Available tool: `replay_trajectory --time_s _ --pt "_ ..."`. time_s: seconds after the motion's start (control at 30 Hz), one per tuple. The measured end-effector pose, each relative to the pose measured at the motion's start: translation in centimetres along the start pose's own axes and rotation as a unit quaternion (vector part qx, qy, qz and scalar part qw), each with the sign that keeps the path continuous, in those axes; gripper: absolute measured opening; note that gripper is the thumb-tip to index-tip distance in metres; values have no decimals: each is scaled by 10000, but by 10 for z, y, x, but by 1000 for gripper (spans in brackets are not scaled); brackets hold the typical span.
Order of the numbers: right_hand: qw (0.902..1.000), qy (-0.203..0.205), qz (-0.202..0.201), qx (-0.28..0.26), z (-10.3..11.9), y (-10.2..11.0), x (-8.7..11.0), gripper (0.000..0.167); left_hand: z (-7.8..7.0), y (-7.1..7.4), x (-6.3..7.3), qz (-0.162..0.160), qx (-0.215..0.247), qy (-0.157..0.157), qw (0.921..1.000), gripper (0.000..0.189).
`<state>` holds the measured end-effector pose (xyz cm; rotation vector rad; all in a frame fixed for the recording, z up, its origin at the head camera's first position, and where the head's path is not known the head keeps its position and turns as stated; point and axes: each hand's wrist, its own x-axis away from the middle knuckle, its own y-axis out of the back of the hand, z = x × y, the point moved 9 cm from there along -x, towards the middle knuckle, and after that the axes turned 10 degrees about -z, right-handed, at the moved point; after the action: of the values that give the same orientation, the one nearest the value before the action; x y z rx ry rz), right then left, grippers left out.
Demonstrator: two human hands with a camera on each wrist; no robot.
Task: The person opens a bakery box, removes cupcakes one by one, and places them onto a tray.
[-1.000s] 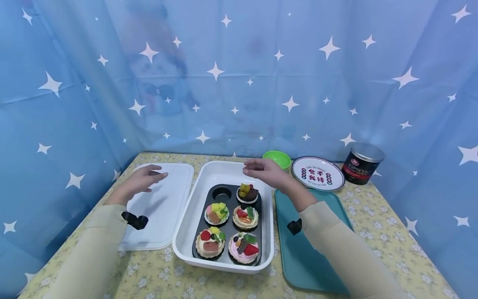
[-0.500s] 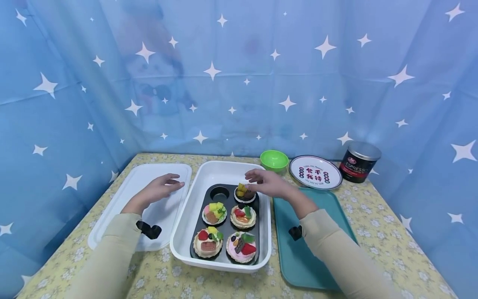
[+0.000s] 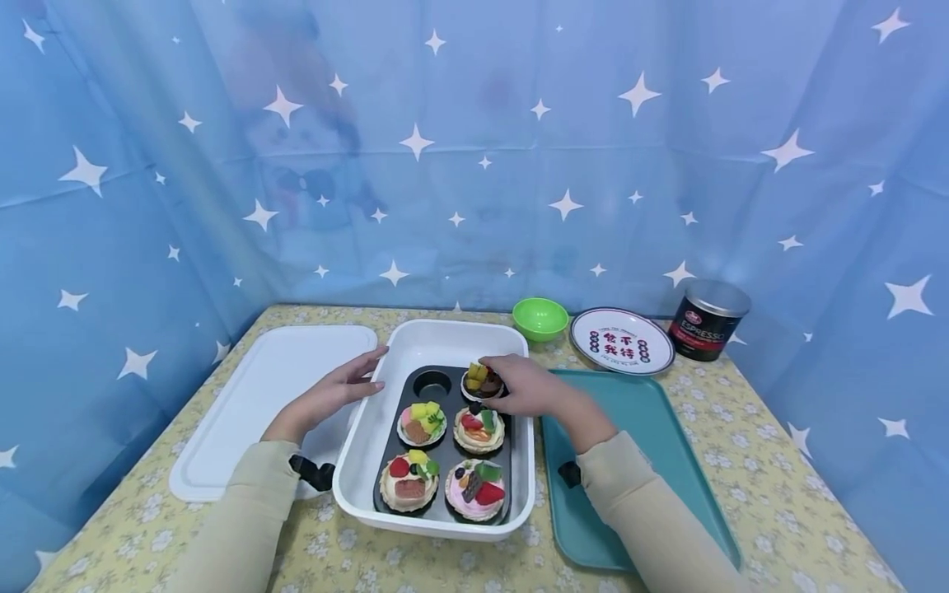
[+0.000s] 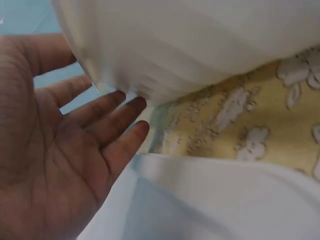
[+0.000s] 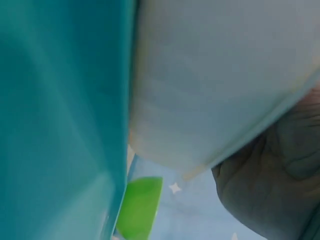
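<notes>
My right hand reaches over the right rim of a white rectangular basin. Its thumb and fingers curl round a small chocolate tart with yellow fruit cubes, still seated at the far right of a black muffin tin. In the right wrist view, the basin wall hides those fingertips. My left hand is at the basin's left side, fingers loosely spread, fingertips right at the outer wall in the left wrist view. Several other fruit tarts fill cups, including one with green and red fruit; the far left cup holds none.
A white lid lies left of the basin, a teal tray to its right. Behind stand a green bowl, a white plate with red characters and a black espresso tin. Blue star curtains enclose the table.
My right hand has come down from above the basin to the chocolate tart. My left hand has moved right, from over the white lid to the basin's left rim.
</notes>
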<state>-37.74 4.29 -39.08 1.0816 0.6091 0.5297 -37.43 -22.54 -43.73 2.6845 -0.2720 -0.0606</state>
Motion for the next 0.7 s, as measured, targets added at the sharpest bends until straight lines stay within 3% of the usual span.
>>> replay_trajectory --time_s 0.23,0.37,0.7 --pt "9970 -320 -330 618 -5 -7 -2 68 11 -4 1 83 457 -44 9989 70" --pt "9964 -411 -506 547 -2 -6 -1 66 11 -4 4 129 762 -99 9970 70" --pt "9958 -374 -714 432 -3 -1 1 66 10 -7 4 114 857 -212 9960 71"
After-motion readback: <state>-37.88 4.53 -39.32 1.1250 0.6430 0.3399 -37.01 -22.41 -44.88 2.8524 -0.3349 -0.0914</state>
